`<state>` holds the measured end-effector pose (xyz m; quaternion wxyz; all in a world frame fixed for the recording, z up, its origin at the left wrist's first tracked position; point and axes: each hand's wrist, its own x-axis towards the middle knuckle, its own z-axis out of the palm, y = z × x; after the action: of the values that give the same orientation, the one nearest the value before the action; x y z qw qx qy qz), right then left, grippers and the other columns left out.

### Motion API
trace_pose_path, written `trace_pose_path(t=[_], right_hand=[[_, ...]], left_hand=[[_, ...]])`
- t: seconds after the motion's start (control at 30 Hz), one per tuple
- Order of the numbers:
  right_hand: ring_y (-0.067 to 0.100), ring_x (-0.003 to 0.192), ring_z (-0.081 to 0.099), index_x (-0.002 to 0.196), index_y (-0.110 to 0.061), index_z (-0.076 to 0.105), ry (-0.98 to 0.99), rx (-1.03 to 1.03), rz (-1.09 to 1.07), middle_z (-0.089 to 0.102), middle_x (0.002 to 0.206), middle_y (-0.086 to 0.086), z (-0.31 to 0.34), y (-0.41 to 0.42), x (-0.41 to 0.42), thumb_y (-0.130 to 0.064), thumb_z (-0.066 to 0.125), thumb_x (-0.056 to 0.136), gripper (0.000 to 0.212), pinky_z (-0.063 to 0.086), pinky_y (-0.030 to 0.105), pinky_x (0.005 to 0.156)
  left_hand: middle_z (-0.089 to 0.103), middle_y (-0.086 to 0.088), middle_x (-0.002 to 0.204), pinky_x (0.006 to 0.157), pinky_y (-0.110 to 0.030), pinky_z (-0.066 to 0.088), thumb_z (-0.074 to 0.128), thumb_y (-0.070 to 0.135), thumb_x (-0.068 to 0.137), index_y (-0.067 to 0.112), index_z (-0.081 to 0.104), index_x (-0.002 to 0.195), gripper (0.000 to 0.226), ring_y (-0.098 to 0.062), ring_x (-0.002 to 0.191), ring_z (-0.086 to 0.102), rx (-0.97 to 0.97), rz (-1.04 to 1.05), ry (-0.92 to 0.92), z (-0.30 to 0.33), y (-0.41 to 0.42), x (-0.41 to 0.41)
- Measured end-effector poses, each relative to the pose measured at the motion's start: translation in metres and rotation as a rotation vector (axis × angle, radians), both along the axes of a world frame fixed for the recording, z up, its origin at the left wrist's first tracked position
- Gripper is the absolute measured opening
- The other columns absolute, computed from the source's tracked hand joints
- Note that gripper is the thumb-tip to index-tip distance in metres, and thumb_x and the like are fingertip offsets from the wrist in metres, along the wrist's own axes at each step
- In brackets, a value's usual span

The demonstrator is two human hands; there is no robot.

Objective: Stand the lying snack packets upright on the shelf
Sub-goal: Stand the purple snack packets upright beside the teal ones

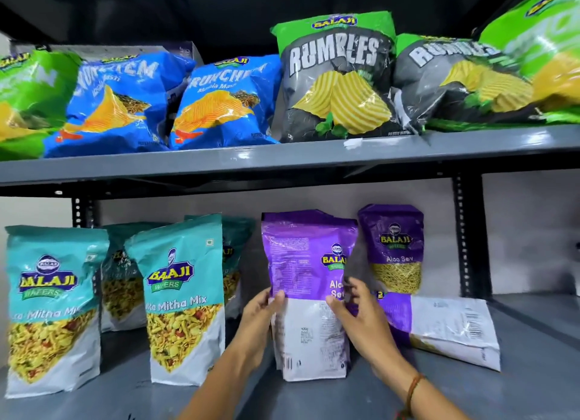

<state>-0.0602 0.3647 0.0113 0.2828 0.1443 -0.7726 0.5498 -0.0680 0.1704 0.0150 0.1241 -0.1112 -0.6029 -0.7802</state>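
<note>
two hands, left hand (262,319) and right hand (361,319), grip the purple packet (309,294) at lower centre; let go carelessly and it may topple onto the lying packet (445,328).
</note>
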Motion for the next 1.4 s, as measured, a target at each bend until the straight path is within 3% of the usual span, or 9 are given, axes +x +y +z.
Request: trace_pose_path(t=[0.23,0.43,0.57,0.67,0.8,0.93,1.1,1.27,1.4], right_hand=[[0.016,0.109,0.054,0.106,-0.040,0.047,-0.171,-0.025,0.108,0.047,0.119,-0.001,-0.033,-0.021,0.028,-0.033,0.066,0.087,0.027,0.044,0.041,0.104],[0.008,0.138,0.032,0.141,-0.038,0.037,-0.289,-0.056,0.271,0.032,0.148,-0.010,-0.017,-0.018,0.028,-0.060,0.070,0.073,0.079,0.027,0.030,0.115],[0.005,0.127,0.032,0.133,-0.042,0.035,-0.270,0.063,0.157,0.035,0.131,-0.018,-0.023,-0.013,0.023,-0.074,0.076,0.044,0.104,0.030,0.031,0.112],[0.007,0.115,0.051,0.116,-0.035,0.046,-0.216,0.084,0.150,0.054,0.120,-0.012,-0.031,-0.014,0.016,-0.053,0.085,0.051,0.077,0.044,0.028,0.099],[0.004,0.093,0.071,0.123,-0.012,0.058,-0.337,-0.092,0.384,0.075,0.103,-0.008,-0.024,0.008,-0.003,0.001,0.071,0.080,0.046,0.055,0.015,0.076],[0.003,0.086,0.073,0.119,-0.014,0.060,-0.371,-0.154,0.383,0.077,0.097,-0.007,-0.023,0.022,-0.010,0.004,0.066,0.085,0.039,0.054,0.011,0.070],[0.027,0.119,0.062,0.128,-0.010,0.056,-0.382,-0.141,0.381,0.066,0.126,0.014,-0.020,0.023,-0.017,0.000,0.067,0.086,0.044,0.047,0.041,0.107],[0.024,0.113,0.063,0.125,-0.008,0.056,-0.432,-0.111,0.454,0.069,0.117,0.010,-0.013,0.020,-0.017,0.004,0.060,0.090,0.037,0.046,0.039,0.105],[0.026,0.121,0.060,0.132,-0.009,0.052,-0.400,-0.040,0.356,0.063,0.129,0.018,-0.003,0.021,-0.008,-0.006,0.067,0.088,0.047,0.044,0.039,0.109]], left_hand=[[0.082,0.009,0.083,0.069,-0.031,0.052,0.031,0.070,0.090,0.025,0.072,0.103,0.062,-0.011,0.086,0.073,0.036,0.013,-0.236,-0.001,0.003,0.009],[0.079,-0.006,0.070,0.058,-0.025,0.055,0.038,0.057,0.095,0.009,0.082,0.068,0.070,-0.014,0.060,0.075,-0.019,0.081,-0.191,-0.011,-0.014,0.016],[0.074,-0.013,0.088,0.053,-0.015,0.053,0.055,0.014,0.097,0.007,0.068,0.096,0.016,-0.012,0.068,0.067,-0.053,0.201,-0.159,-0.010,-0.009,0.015],[0.064,-0.021,0.126,0.073,-0.027,0.054,0.052,0.008,0.099,0.004,0.052,0.132,0.034,-0.023,0.100,0.062,0.044,0.090,-0.190,-0.014,0.004,0.013],[0.074,-0.013,0.111,0.080,-0.031,0.058,0.070,0.021,0.087,0.010,0.059,0.123,0.040,-0.016,0.089,0.070,0.028,0.093,-0.174,-0.018,0.008,0.011],[0.070,-0.010,0.106,0.111,-0.047,0.043,0.089,0.019,0.063,0.010,0.056,0.126,0.072,-0.026,0.106,0.067,-0.029,0.043,-0.127,-0.023,-0.006,0.005],[0.078,-0.010,0.109,0.089,-0.038,0.056,0.098,0.027,0.038,0.009,0.065,0.118,0.088,-0.026,0.105,0.074,-0.058,-0.046,-0.094,-0.030,-0.001,-0.001],[0.080,-0.006,0.104,0.071,-0.023,0.058,0.096,0.019,0.044,0.003,0.063,0.123,0.087,-0.016,0.092,0.076,-0.025,0.011,-0.060,-0.033,-0.003,-0.001],[0.054,0.004,0.127,0.097,-0.033,0.047,0.088,0.024,0.067,0.015,0.050,0.137,0.080,-0.016,0.114,0.056,-0.195,0.525,0.102,-0.020,0.020,0.029]])
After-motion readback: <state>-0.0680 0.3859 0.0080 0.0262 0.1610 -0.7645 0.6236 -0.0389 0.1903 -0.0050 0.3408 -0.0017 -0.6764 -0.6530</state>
